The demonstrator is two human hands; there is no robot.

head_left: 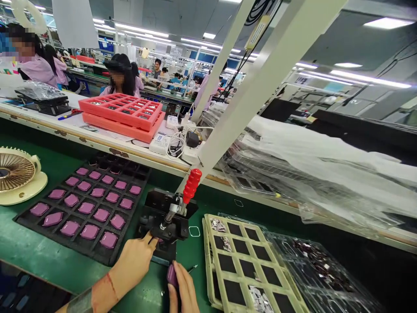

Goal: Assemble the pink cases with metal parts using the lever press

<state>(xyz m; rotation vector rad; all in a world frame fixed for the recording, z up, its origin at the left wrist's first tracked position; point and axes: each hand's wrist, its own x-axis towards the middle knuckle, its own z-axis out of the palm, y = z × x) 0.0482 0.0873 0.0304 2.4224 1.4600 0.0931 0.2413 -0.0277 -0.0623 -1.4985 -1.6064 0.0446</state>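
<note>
A black clamp fixture [166, 228] with a red ribbed handle [191, 186] stands on the green bench. My left hand [138, 258] reaches to its front, fingertips pressed on a purple piece that is mostly hidden under the clamp. Just below and to the right, my right hand [184, 287] holds a purple case [172, 275] between thumb and fingers. Left of the fixture lies a black tray [110, 255] with rows of purple cases [89, 231] in its pockets.
A yellowish tray [224, 274] of small parts and a clear tray [289, 256] lie right. A thin tool [193, 268] is near my right hand. A fan [16, 174] stands left. Behind are a shelf edge, red trays [120, 111], a white post [254, 100] and people.
</note>
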